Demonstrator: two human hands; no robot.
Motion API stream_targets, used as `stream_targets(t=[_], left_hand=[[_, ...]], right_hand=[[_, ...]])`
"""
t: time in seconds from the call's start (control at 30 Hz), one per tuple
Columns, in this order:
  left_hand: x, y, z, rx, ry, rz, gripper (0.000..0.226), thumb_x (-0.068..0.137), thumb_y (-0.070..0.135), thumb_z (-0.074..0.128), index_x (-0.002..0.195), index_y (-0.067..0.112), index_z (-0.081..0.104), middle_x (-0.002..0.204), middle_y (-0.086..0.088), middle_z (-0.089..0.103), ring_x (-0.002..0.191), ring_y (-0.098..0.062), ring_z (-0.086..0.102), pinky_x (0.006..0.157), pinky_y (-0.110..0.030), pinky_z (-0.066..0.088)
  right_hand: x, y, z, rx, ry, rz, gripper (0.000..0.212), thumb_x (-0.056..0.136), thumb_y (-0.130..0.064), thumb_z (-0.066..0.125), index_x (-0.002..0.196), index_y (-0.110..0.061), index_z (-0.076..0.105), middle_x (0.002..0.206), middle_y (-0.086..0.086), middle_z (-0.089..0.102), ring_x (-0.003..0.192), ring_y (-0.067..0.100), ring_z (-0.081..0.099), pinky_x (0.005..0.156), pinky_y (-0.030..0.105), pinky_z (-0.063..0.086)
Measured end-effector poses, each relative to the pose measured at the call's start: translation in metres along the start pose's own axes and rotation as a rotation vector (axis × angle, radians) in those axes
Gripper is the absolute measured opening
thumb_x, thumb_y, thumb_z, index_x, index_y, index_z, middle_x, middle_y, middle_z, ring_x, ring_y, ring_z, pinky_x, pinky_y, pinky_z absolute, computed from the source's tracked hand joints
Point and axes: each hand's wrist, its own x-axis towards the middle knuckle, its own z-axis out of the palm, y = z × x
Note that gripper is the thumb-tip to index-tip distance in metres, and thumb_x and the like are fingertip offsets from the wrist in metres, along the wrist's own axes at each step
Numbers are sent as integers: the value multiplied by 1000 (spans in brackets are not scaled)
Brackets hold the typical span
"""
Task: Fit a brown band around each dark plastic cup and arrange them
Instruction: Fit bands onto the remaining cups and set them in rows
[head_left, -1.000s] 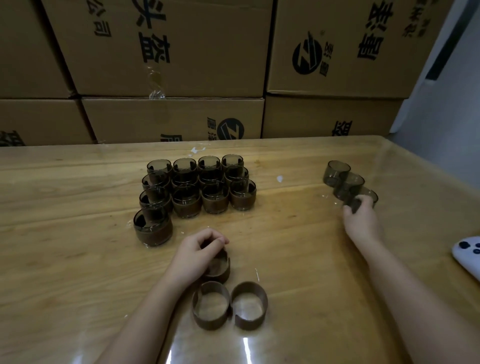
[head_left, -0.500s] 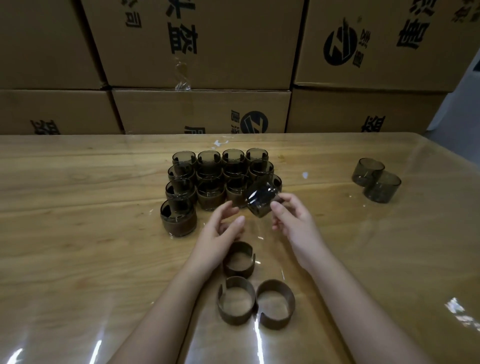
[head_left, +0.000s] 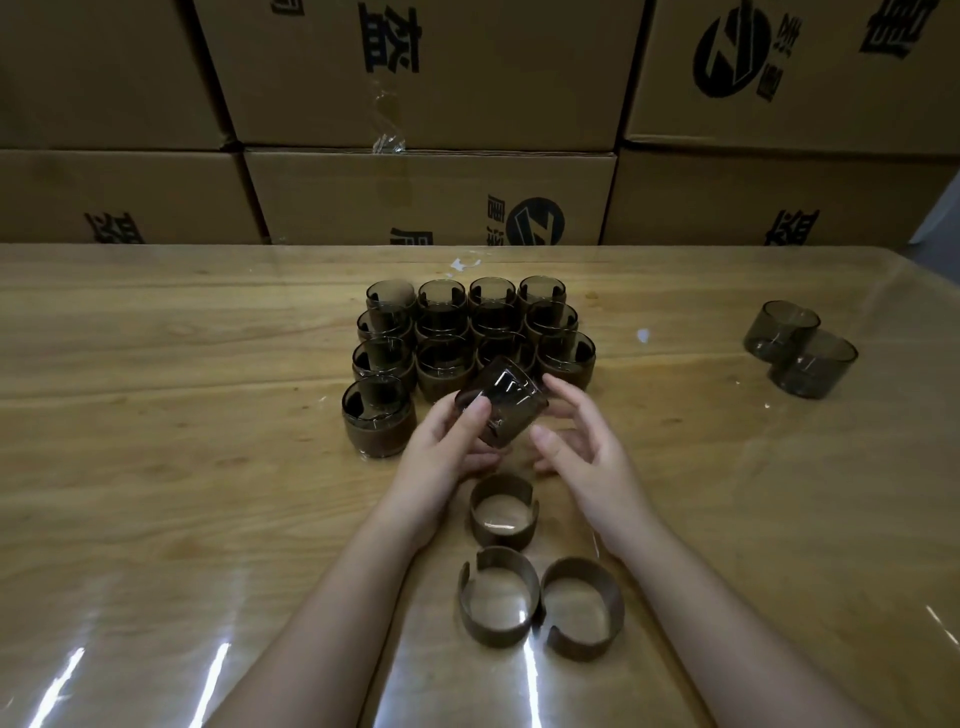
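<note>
A dark plastic cup (head_left: 503, 401) with no band is tilted in the air above the table. My left hand (head_left: 447, 452) grips it, thumb over its rim. My right hand (head_left: 587, 452) is just to the cup's right, fingers loosely spread; I cannot tell whether they touch it. Three loose brown bands lie below my hands: one (head_left: 501, 512) close under them, two (head_left: 496, 597) (head_left: 582, 608) nearer me. Several banded cups (head_left: 444, 364) stand in rows behind, one (head_left: 378, 415) at the front left. Two bare cups (head_left: 782, 332) (head_left: 813, 364) stand at the right.
The wooden table (head_left: 156, 415) has a glossy clear cover. Stacked cardboard boxes (head_left: 431, 197) form a wall along its far edge. The table's right edge (head_left: 930, 332) runs near the two bare cups.
My right hand took a cup from the right-hand group and carried it to the middle. My left hand left the bands and took hold of the cup. The view shifted left.
</note>
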Motion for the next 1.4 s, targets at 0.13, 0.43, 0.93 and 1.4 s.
stream_targets(t=[0.13, 0.43, 0.93, 1.4], left_hand=[[3, 0, 3, -14, -30, -43, 52, 81, 55, 46, 113, 16, 61, 100, -5, 75, 90, -25, 72, 72, -25, 57], [3, -1, 0, 80, -97, -55, 56, 80, 55, 49, 114, 12, 62, 96, -11, 75, 91, -23, 72, 78, -27, 57], [3, 0, -1, -25, 10, -33, 54, 80, 49, 54, 116, 9, 62, 104, -9, 74, 97, -23, 71, 75, -24, 57], [3, -8, 7, 172, 206, 78, 20, 91, 25, 62, 110, 20, 62, 102, -7, 69, 93, -17, 69, 79, -33, 59]], right_hand=[[-1, -1, 0, -68, -22, -98, 41, 98, -15, 52, 132, -37, 47, 145, -13, 46, 126, 8, 51, 106, 35, 44], [3, 4, -3, -36, -61, -9, 44, 91, -32, 50, 134, -33, 50, 142, -4, 52, 132, 14, 48, 111, 48, 38], [6, 11, -4, -87, -92, 27, 51, 88, -40, 55, 137, -42, 46, 137, -18, 54, 129, 0, 47, 109, 39, 41], [2, 4, -4, -81, -108, 7, 47, 90, -35, 52, 137, -34, 51, 138, -8, 56, 127, 6, 51, 109, 36, 41]])
